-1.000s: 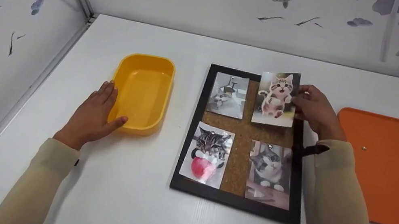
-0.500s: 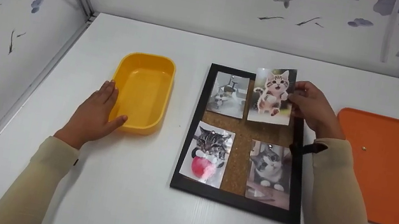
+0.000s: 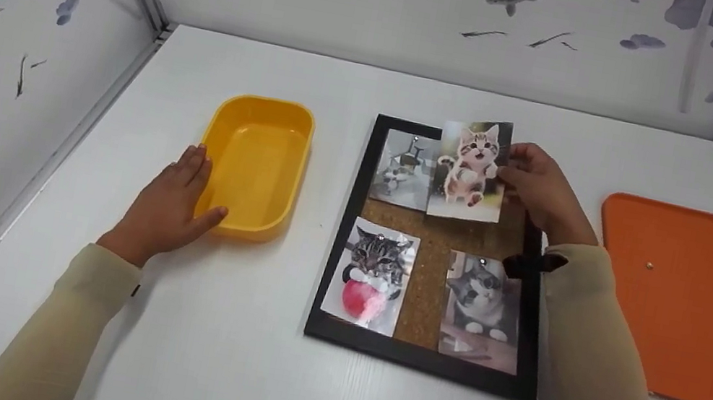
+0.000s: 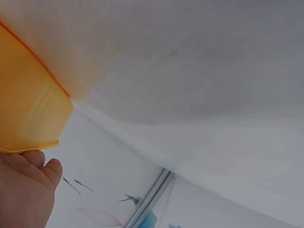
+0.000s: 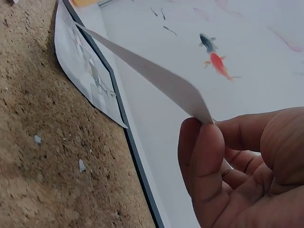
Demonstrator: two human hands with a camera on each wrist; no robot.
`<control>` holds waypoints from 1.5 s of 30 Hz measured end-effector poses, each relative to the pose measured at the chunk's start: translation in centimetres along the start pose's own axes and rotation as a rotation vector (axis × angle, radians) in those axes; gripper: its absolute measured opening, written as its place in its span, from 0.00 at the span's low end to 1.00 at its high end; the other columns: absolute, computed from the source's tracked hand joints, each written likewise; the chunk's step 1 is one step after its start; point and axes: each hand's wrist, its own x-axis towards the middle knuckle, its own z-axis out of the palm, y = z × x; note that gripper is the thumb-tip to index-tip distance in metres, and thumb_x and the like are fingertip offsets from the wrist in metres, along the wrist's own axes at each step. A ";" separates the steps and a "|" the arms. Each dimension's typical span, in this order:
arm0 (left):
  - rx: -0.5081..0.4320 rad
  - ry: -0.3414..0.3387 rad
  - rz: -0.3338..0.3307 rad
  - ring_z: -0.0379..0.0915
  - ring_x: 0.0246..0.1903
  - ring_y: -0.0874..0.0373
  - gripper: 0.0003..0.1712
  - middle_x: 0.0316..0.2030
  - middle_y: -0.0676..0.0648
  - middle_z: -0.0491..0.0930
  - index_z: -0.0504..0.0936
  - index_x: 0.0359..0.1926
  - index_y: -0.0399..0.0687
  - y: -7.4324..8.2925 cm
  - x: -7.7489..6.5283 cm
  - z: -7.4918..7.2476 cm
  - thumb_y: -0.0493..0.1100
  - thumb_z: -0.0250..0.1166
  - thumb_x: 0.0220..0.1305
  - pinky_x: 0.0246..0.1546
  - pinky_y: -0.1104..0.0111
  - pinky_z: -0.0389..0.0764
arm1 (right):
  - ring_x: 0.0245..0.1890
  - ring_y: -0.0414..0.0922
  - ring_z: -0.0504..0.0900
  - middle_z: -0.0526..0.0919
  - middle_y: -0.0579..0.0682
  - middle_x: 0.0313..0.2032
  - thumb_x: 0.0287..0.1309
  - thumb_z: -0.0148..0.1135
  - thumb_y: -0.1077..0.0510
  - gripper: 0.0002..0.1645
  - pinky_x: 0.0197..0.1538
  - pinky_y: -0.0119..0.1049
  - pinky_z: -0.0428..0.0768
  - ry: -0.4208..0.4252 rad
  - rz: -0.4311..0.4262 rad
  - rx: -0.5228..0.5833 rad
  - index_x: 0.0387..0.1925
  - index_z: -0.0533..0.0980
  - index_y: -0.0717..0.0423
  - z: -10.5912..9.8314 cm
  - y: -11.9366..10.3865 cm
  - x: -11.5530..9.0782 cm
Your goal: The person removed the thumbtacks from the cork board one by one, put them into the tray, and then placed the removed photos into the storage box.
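Note:
My right hand [image 3: 544,196] pinches the right edge of a kitten photo [image 3: 471,173] between thumb and fingers. The photo is raised over the upper part of a black-framed cork board [image 3: 430,279] and overlaps the edge of the upper-left photo [image 3: 402,171]. In the right wrist view, the held photo [image 5: 156,80] bends slightly and shows its pale back, above the bare cork. My left hand [image 3: 160,209] rests with extended fingers against the left rim of a yellow plastic container [image 3: 251,174]. Its fingertips touch the container's rim in the left wrist view.
Two more pinned cat photos lie on the board: one with a red ball [image 3: 370,279] at lower left, one of a grey-white cat [image 3: 482,317] at lower right. An orange tray [image 3: 710,314] at right bears one small pushpin [image 3: 649,265]. Printed panels enclose the white table [image 3: 212,351].
My right hand has carried the kitten photo leftward over the board, from the upper-right area towards the upper-left photo. The left hand and the container have stayed put.

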 end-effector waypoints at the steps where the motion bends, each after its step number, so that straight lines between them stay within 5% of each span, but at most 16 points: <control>1: -0.002 0.005 0.004 0.37 0.76 0.42 0.50 0.76 0.34 0.44 0.50 0.74 0.29 0.0 0.0 0.0 0.66 0.49 0.72 0.72 0.49 0.47 | 0.38 0.45 0.79 0.74 0.54 0.48 0.72 0.52 0.59 0.15 0.38 0.37 0.82 -0.001 -0.003 0.000 0.57 0.64 0.56 0.1 -0.1 0.0; 16: -0.013 0.026 0.023 0.37 0.76 0.40 0.51 0.76 0.32 0.45 0.51 0.74 0.27 -0.1 -0.3 0.0 0.67 0.48 0.72 0.72 0.46 0.48 | 0.33 0.44 0.78 0.75 0.54 0.43 0.71 0.53 0.60 0.15 0.37 0.44 0.82 -0.025 -0.097 0.027 0.56 0.65 0.55 2.0 -1.5 -0.6; 24: 0.000 0.018 0.015 0.37 0.76 0.40 0.51 0.76 0.32 0.45 0.51 0.74 0.28 -0.1 -0.3 0.0 0.68 0.46 0.72 0.72 0.45 0.43 | 0.39 0.48 0.79 0.76 0.56 0.48 0.72 0.50 0.61 0.17 0.37 0.42 0.82 -0.025 -0.132 -0.001 0.59 0.64 0.57 3.5 -2.1 -0.6; 33: -0.009 0.015 0.018 0.37 0.76 0.40 0.51 0.76 0.32 0.45 0.51 0.74 0.28 -0.1 -0.2 0.0 0.68 0.47 0.72 0.72 0.45 0.44 | 0.40 0.50 0.78 0.74 0.55 0.49 0.72 0.52 0.59 0.17 0.36 0.41 0.81 -0.039 -0.158 -0.065 0.59 0.65 0.56 4.4 -2.7 -0.8; 45: 0.001 -0.008 0.002 0.36 0.76 0.40 0.52 0.76 0.33 0.44 0.50 0.74 0.28 0.0 0.0 -0.1 0.69 0.46 0.72 0.72 0.46 0.44 | 0.38 0.51 0.81 0.77 0.57 0.48 0.72 0.53 0.59 0.18 0.36 0.47 0.83 -0.062 -0.163 -0.019 0.59 0.65 0.53 5.1 -4.1 -1.0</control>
